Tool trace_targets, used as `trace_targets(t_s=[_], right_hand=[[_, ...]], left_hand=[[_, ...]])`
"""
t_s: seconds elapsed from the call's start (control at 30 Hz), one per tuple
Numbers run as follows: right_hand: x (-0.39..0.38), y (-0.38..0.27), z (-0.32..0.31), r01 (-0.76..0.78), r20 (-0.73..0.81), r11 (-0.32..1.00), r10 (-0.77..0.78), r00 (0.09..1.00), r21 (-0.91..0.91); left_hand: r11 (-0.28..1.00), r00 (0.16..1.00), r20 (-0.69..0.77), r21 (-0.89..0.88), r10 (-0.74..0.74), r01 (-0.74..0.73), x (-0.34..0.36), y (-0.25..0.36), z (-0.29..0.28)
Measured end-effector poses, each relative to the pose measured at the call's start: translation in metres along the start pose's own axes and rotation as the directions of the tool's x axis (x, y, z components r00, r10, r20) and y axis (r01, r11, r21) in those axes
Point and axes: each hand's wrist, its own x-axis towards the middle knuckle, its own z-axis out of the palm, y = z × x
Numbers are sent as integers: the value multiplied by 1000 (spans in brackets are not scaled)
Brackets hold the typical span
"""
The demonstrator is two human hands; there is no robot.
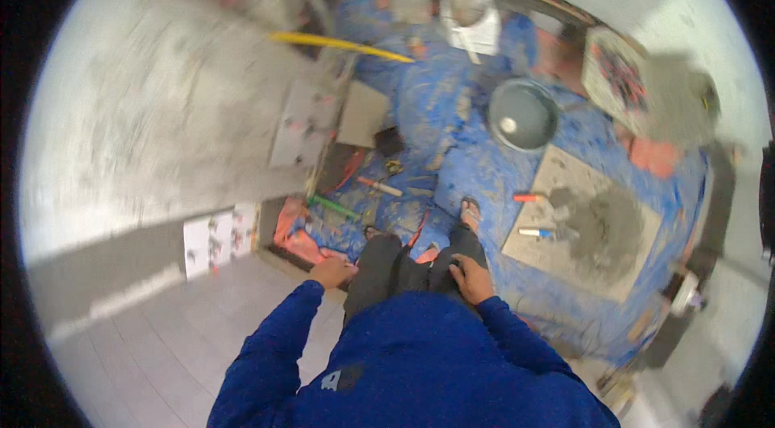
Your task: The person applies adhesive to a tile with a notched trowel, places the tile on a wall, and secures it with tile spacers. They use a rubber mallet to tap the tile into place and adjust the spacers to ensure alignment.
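My left hand (pixel 333 271) hangs beside my left trouser leg (pixel 373 267), fingers loosely stretched toward the cloth and nothing visible in them. Against my right thigh rests my right hand (pixel 474 279), its fingers a little apart and holding nothing I can see. To the right of my feet, a pale square board (pixel 525 249) carries a spread heap of grey mortar (pixel 613 234). Two trowels lie at the heap's left edge: one with an orange handle (pixel 528 198), one with a blue and white handle (pixel 536 232). Blur hides finer detail.
Blue sheeting (pixel 468 170) covers the floor. A grey bucket (pixel 493 117), a white bag (pixel 482 34) and an open container (pixel 599 65) stand farther off. A yellow bar (pixel 343 44), a square tile (pixel 362 112) and a green bar (pixel 333 207) lie left, near the wall (pixel 161 121).
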Motion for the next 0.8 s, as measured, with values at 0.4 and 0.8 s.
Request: trace_targets(t_s=[0.4, 0.8], right_hand=[[100, -148, 164, 304, 716, 925, -53, 697, -227], [209, -183, 264, 490, 937, 809, 205, 282, -324]], left_hand=[[616, 928, -87, -770, -362, 167, -186, -87, 104], [-100, 854, 64, -995, -516, 14, -202, -112, 157]])
